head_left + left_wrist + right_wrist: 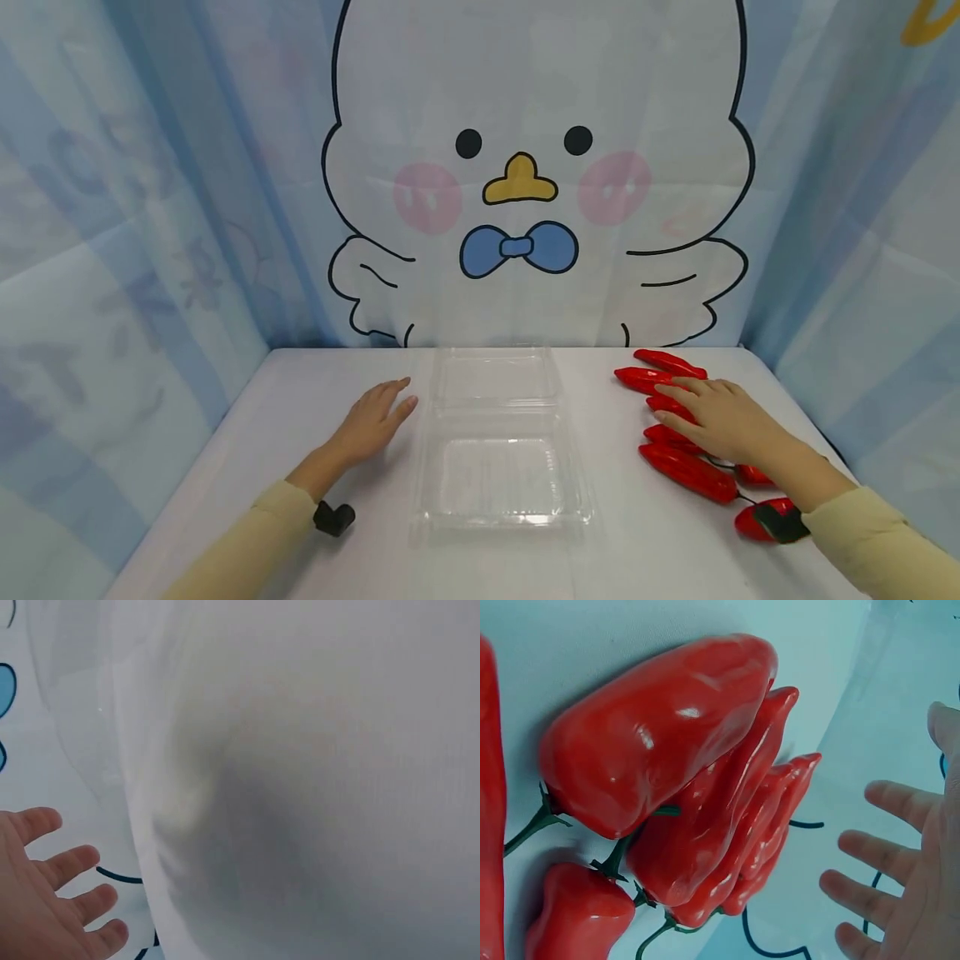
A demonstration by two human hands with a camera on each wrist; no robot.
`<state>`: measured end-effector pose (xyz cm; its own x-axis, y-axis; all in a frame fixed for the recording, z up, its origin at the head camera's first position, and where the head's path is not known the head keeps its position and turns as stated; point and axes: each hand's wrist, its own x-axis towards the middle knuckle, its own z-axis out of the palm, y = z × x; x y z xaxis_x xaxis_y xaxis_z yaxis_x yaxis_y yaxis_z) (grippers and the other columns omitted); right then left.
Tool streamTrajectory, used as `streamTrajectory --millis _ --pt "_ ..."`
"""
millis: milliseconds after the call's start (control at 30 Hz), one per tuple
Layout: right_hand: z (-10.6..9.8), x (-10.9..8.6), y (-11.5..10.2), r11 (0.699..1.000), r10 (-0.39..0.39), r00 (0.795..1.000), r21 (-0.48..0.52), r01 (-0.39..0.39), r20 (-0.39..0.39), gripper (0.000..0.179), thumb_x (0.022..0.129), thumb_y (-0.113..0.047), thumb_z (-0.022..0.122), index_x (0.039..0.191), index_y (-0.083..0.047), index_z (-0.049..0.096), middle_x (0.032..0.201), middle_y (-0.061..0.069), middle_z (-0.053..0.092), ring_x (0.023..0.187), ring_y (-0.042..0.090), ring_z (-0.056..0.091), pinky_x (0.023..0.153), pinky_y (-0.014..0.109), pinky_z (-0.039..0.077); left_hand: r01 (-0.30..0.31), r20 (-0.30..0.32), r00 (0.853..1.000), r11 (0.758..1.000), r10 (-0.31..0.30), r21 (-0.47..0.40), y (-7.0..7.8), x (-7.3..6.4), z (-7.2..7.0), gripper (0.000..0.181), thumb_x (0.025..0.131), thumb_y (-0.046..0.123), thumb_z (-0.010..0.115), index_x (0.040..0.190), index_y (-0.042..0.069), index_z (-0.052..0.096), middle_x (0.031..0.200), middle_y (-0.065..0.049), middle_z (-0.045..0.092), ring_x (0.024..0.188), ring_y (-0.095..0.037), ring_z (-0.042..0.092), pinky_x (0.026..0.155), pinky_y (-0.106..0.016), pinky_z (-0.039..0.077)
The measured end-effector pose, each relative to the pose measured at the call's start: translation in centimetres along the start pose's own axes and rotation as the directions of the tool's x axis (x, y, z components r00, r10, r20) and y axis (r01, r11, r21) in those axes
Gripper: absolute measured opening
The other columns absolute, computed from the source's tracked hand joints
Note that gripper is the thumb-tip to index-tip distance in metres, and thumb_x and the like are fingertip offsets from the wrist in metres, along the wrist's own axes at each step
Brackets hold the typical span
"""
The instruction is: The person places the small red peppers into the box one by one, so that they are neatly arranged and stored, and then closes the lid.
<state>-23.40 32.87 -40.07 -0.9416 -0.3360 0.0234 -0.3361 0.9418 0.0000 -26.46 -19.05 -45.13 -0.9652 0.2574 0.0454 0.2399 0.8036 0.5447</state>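
An opened clear plastic clamshell box [498, 518] lies mid-table, its lid [495, 354] folded out toward the back. Left of it, my left hand [371, 421] is held above the table with fingers extended and nothing in them. My right hand [727, 421] hovers over a group of red peppers [688, 473] at the right and overlaps several of them in the head view. From the right wrist, glossy red peppers [660, 735] with dark green stems lie side by side, and the spread right fingers [889, 855] are apart from them.
A white table [637, 550] carries everything. Behind it hangs a curtain [525, 92] with a cartoon bird, and pale blue curtain folds [135, 275] close in both sides. One pepper [757, 521] lies nearer the front, beside the right sleeve [877, 533].
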Motion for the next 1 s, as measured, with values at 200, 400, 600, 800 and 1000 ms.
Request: streamTrajectory --millis 200,400,600,800,1000 --pt "0.6 -1.1 0.1 0.999 0.024 0.998 0.029 -0.025 0.052 0.068 0.094 -0.056 0.065 0.141 -0.007 0.062 0.138 0.029 0.059 0.128 0.055 0.052 0.101 0.077 0.041 0.043 0.034 0.999 0.984 -0.038 -0.173 0.7 -1.4 0.4 0.065 0.111 0.050 0.032 0.160 0.007 0.037 0.164 -0.023 0.034 0.153 -0.045 0.026 0.124 -0.066 0.018" --pt "1.1 -2.0 0.5 0.999 0.019 0.997 0.048 -0.023 0.076 0.059 0.089 -0.052 0.073 0.130 -0.009 0.070 0.129 0.023 0.067 0.121 0.050 0.058 0.096 0.074 0.046 0.050 0.065 0.997 0.948 -0.030 -0.316 1.4 -2.9 1.0 0.065 0.111 0.050 0.030 0.159 0.007 0.038 0.165 -0.019 0.035 0.155 -0.041 0.027 0.126 -0.062 0.018" --pt "1.4 -2.3 0.7 0.997 -0.021 0.997 0.073 0.016 0.072 0.048 0.085 -0.044 0.080 0.120 -0.012 0.073 0.117 0.013 0.071 0.109 0.039 0.064 0.088 0.067 0.055 0.073 0.049 0.997 0.924 -0.058 -0.375 1.9 -4.3 1.4 0.066 0.110 0.052 0.035 0.159 0.009 0.037 0.163 -0.016 0.041 0.152 -0.038 0.035 0.124 -0.061 0.026" --pt "1.7 -2.7 0.6 0.994 0.014 0.993 0.109 -0.026 0.115 0.052 0.083 -0.043 0.082 0.122 -0.011 0.073 0.114 0.012 0.069 0.104 0.034 0.065 0.079 0.057 0.062 0.111 0.071 0.994 0.887 -0.089 -0.448 2.7 -5.5 2.1 0.055 0.111 0.038 0.045 0.156 0.008 0.040 0.153 -0.014 0.053 0.138 -0.034 0.053 0.114 -0.057 0.043" --pt "2.2 -3.1 0.3 0.994 0.030 0.991 0.104 -0.044 0.132 0.054 0.082 -0.042 0.083 0.123 -0.010 0.072 0.117 0.016 0.068 0.106 0.038 0.065 0.076 0.055 0.063 0.135 0.085 0.991 0.870 -0.107 -0.474 3.5 -6.4 2.4 0.050 0.109 0.031 0.050 0.155 0.010 0.043 0.149 -0.013 0.055 0.130 -0.029 0.058 0.106 -0.052 0.052"
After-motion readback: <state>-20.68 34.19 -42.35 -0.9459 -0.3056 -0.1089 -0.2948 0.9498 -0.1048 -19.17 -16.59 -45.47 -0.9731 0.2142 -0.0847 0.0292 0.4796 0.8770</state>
